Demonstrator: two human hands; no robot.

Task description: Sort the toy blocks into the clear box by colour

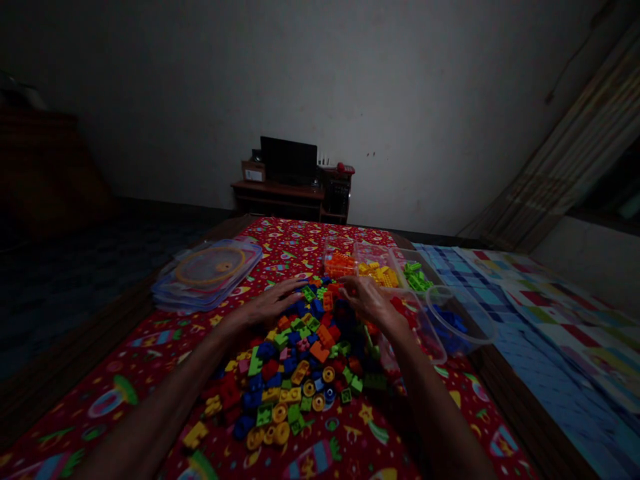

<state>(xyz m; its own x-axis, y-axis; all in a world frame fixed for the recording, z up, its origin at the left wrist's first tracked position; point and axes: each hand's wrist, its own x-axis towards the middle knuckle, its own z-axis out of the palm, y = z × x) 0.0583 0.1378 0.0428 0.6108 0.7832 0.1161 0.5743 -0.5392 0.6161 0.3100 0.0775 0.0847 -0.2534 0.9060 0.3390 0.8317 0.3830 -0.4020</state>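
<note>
The head camera is looking forward and down. It is sitting up above, near the left hand (274, 303), right hand (371, 300) and toy building bricks (319, 351), and facing a far wall (400, 100).

Free cloth (295, 248) between lids (215, 270) and containers (481, 319)

We count one heap of interlocking plastic bricks (319, 351), its pieces overlapping too much for us to number. At its far side we see two hands — one left hand (273, 303), one right hand (371, 300). Beyond and right of the heap we count five clear plastic bins (483, 327); to its left, one stack of lids (200, 270) — layers uncountable. Well beyond it, we find one monitor (289, 160) and one desk (280, 192).
</note>
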